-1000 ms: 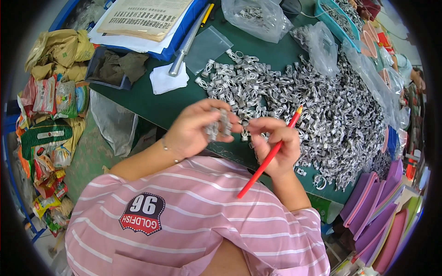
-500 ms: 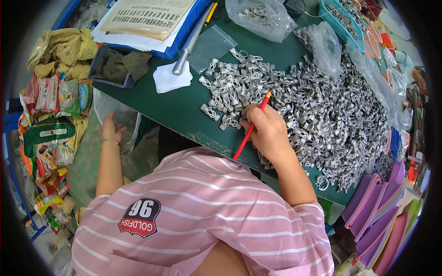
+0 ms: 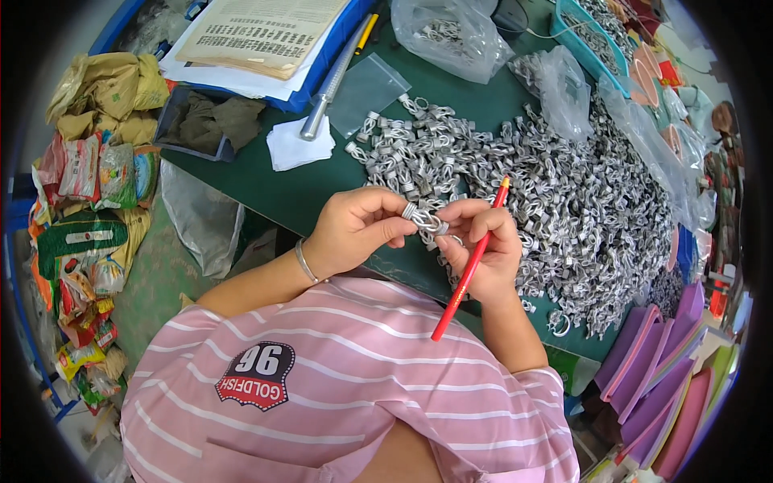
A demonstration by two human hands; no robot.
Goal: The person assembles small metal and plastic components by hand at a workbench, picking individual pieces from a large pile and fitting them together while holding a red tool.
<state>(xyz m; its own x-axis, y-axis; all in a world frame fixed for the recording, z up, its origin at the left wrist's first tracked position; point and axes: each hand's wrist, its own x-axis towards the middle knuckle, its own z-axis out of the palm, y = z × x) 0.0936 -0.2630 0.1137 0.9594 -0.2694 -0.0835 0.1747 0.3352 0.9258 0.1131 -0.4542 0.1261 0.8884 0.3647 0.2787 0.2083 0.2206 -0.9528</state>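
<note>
Just in front of my chest, my left hand pinches one end of a silvery looped metal piece with a ribbed, coil-like end. The thumb and fingers of my right hand grip its other end. That hand also holds a red pencil, slanting with its yellowish tip away from me; the pencil runs along the fingers. Beyond both hands spreads a large heap of similar grey metal pieces, reaching far to the right over the green table.
A clear flat bag, white paper and a silver tapered rod lie at the back left. Near them stand a bin with dark cloth and a blue tray with papers. A plastic bag hangs beside the table's left edge.
My left hand has come from the hanging bag at the left to the middle and pinches the metal piece. My right hand has drawn back from the heap toward me, keeping the red pencil.
</note>
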